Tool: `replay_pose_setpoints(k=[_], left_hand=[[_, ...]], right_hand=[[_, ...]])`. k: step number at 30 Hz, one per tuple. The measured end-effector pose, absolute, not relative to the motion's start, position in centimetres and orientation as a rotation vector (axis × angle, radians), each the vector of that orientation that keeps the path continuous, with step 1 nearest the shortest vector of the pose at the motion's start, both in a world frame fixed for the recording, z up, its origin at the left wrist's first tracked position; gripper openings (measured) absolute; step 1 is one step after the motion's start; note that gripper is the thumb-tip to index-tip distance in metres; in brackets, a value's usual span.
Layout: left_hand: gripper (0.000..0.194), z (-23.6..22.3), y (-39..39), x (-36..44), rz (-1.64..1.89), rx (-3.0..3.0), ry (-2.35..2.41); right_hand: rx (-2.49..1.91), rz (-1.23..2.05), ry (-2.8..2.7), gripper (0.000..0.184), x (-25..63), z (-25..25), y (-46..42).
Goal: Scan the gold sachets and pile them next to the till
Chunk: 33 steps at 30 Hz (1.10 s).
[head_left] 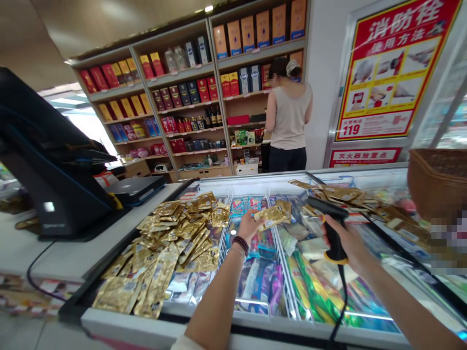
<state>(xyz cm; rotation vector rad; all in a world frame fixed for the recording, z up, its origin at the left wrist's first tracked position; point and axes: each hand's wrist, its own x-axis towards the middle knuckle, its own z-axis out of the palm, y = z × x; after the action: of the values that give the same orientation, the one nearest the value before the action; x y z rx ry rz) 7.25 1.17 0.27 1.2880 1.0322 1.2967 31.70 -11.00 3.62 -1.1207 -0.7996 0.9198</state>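
Observation:
My left hand (249,226), with a dark bead bracelet at its wrist, is closed on the near end of a gold foil packet (269,217) above the chest freezer's glass. In my right hand (352,245) is a black barcode scanner (334,238), its head pointing left toward the packet and its cord hanging down. A large heap of gold foil packets (186,228) lies on the glass to the left of my left hand. More gold packets (345,194) are spread beyond the scanner, toward the far right.
Under the glass of the chest freezer (160,323) lie colourful ice-cream packs between white wire dividers (284,272). A black checkout terminal (54,184) stands on the left counter. A wicker basket (434,189) is at the right. Near the shelves (189,112) stands another person (290,116), back turned.

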Motion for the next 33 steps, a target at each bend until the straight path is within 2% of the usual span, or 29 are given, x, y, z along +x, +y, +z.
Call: replay_pose_setpoints(k=[5, 12, 33], left_hand=[[0.032, 0.8, 0.1, 5.5, 1.283, 1.051, 0.899], [0.041, 0.7, 1.4, 4.6, 1.432, 0.925, 0.906], [0.047, 0.5, 2.0, 4.4, 1.417, 0.857, 0.868]], right_hand=[[-1.161, 0.964, -1.098, 0.048, 27.6, 4.3, -10.3], [-1.309, 0.817, -1.406, 0.047, 23.1, 5.2, -10.1], [-1.496, 0.860, -1.575, 0.048, 24.3, 3.7, -11.1]])
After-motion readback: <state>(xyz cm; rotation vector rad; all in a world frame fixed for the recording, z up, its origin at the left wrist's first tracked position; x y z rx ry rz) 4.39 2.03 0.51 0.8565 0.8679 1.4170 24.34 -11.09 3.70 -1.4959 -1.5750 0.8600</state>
